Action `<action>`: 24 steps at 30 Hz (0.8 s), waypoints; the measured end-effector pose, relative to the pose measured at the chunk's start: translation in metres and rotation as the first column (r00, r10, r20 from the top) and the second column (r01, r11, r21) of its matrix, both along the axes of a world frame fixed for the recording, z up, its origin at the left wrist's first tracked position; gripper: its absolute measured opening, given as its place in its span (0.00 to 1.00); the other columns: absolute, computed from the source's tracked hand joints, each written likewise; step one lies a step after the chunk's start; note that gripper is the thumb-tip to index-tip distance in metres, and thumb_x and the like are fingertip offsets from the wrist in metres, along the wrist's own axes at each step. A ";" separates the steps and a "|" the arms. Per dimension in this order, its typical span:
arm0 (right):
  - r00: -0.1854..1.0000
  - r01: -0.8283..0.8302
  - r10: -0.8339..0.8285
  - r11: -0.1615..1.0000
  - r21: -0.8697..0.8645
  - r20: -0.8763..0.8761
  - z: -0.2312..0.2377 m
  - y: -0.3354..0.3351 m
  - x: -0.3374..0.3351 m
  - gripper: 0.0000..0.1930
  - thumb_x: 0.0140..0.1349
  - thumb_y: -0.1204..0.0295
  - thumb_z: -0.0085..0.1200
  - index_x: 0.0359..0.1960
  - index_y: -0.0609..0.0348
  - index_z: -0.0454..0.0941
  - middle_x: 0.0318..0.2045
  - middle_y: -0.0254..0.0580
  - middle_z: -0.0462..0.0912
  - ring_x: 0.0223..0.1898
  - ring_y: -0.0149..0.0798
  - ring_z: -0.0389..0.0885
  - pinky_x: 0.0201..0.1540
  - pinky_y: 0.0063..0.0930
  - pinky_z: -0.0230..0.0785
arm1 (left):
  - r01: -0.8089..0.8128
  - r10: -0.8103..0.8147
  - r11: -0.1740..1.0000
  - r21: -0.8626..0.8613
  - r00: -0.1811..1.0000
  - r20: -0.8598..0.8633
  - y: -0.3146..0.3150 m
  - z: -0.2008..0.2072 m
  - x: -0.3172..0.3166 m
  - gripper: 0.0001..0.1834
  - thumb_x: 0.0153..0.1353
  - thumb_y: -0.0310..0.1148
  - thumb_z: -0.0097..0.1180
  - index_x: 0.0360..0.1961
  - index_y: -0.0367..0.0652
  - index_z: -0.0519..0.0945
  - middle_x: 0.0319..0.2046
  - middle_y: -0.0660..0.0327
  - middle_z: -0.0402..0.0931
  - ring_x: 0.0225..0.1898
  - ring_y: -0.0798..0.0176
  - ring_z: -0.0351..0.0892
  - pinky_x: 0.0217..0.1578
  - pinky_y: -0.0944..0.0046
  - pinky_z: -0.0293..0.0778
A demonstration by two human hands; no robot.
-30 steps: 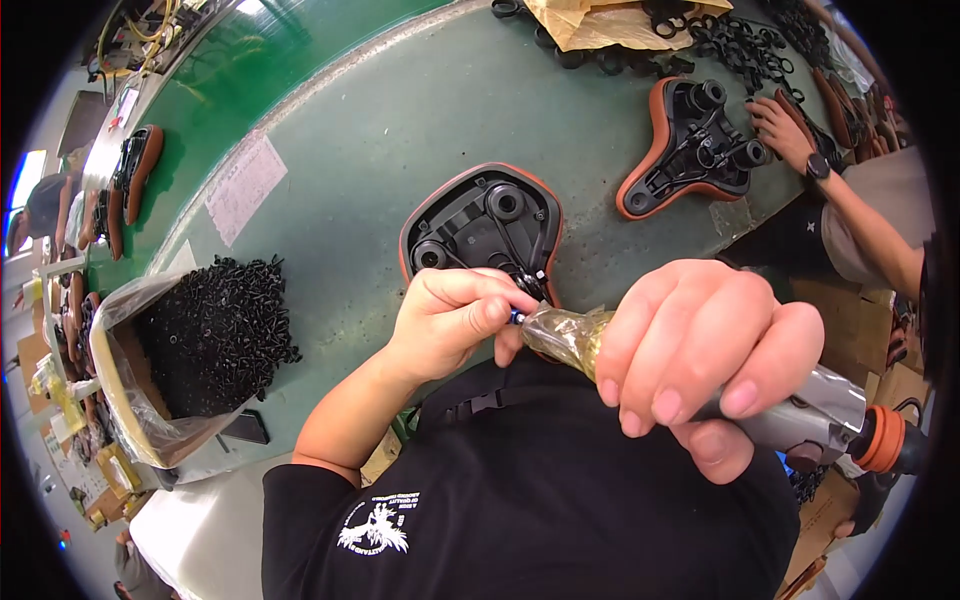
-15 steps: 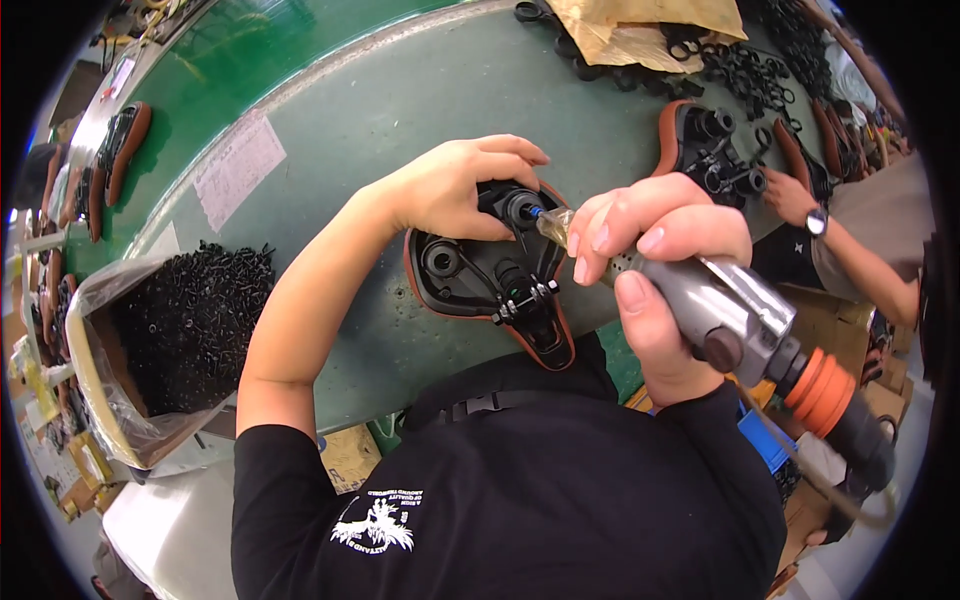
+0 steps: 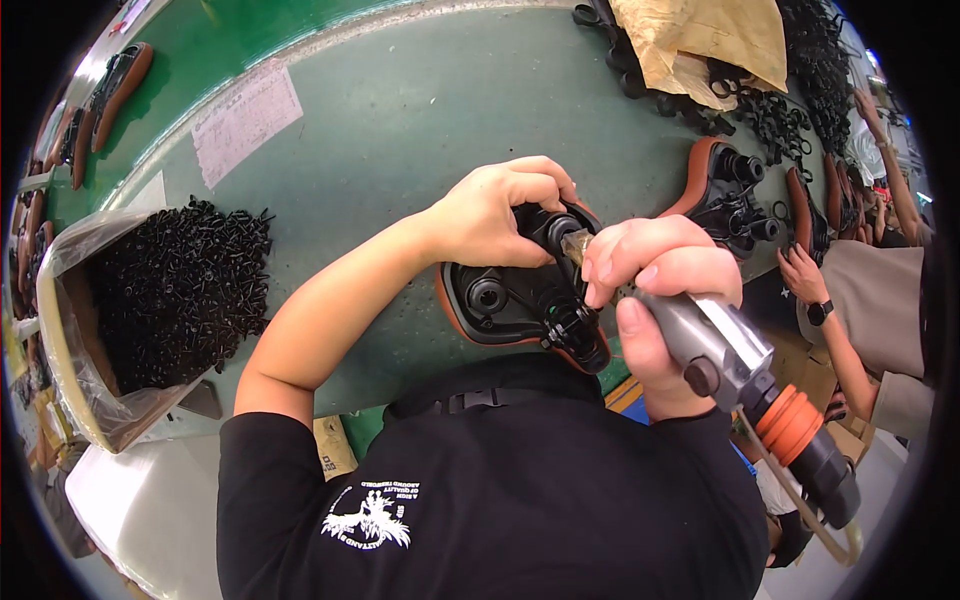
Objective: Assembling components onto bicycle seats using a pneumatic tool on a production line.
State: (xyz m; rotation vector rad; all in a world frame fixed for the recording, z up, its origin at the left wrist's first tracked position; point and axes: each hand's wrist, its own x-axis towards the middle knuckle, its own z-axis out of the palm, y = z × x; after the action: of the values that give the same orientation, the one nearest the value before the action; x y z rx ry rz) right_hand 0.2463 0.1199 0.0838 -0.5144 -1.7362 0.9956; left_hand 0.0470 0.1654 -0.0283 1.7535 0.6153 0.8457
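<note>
A bicycle saddle lies upside down on the green table, its black underside, round mounts and clamp showing inside a brown rim. My left hand is closed on the saddle's far part, fingers and thumb around one round mount. In my right hand is a silver air screwdriver with orange rings and a black end. Its nose reaches into that same mount, where the bit is hidden from view.
At left, a plastic-lined box holds many black screws. Another upturned saddle lies at right, near loose black rings and brown paper. A co-worker's hand is beside more saddles. A paper sheet lies on the table.
The screwdriver has moved further into the mount; its blue bit no longer shows. My left hand keeps its grip on the saddle. The whole view has shifted a little.
</note>
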 end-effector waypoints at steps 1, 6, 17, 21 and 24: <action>1.000 -0.027 0.027 1.000 0.001 -0.009 -0.002 0.004 0.001 0.15 0.53 0.87 0.60 0.41 0.58 0.72 0.30 0.47 0.84 0.27 0.36 0.84 0.35 0.31 0.82 | -0.003 0.003 1.000 -0.004 1.000 0.001 -0.001 -0.002 0.000 0.19 0.43 0.24 0.74 0.37 0.37 0.81 0.54 0.53 0.80 0.61 0.49 0.81 0.62 0.52 0.77; 0.997 -0.061 0.068 0.987 -0.152 0.044 -0.009 0.007 -0.005 0.09 0.62 0.84 0.54 0.39 0.57 0.71 0.31 0.46 0.82 0.32 0.41 0.82 0.44 0.42 0.79 | -0.052 0.053 0.998 0.018 0.997 -0.059 -0.002 -0.003 -0.003 0.18 0.44 0.28 0.76 0.36 0.39 0.81 0.55 0.54 0.81 0.59 0.51 0.82 0.60 0.53 0.77; 0.963 0.003 -0.014 0.999 -0.040 -0.268 0.012 -0.021 0.027 0.14 0.67 0.74 0.54 0.53 0.55 0.68 0.63 0.69 0.72 0.32 0.37 0.81 0.43 0.39 0.76 | -0.258 0.275 0.943 0.212 0.960 -0.051 -0.008 0.013 -0.028 0.24 0.40 0.27 0.75 0.44 0.39 0.85 0.51 0.54 0.85 0.53 0.51 0.85 0.55 0.54 0.80; 0.863 0.205 -0.328 0.923 -0.326 -0.384 0.003 -0.033 0.087 0.15 0.64 0.81 0.54 0.51 0.61 0.70 0.61 0.70 0.74 0.30 0.37 0.83 0.39 0.37 0.79 | -0.689 0.693 0.718 -0.099 0.720 0.020 0.022 0.018 -0.127 0.20 0.50 0.22 0.73 0.47 0.37 0.87 0.53 0.58 0.84 0.54 0.63 0.83 0.55 0.62 0.79; 0.705 0.484 -0.691 0.633 -0.604 -0.160 -0.019 -0.034 0.132 0.11 0.64 0.82 0.54 0.48 0.62 0.73 0.59 0.62 0.78 0.27 0.35 0.82 0.33 0.32 0.78 | -0.960 0.977 0.177 -0.216 0.146 0.154 0.058 0.007 -0.241 0.19 0.61 0.25 0.72 0.53 0.30 0.84 0.55 0.53 0.83 0.54 0.63 0.82 0.55 0.63 0.79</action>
State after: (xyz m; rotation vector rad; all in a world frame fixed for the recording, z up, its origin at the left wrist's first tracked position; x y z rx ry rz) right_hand 0.3787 0.0859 0.0647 -1.0979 -0.8026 0.9704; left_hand -0.1942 0.2233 -0.0217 0.8992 1.6737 1.8970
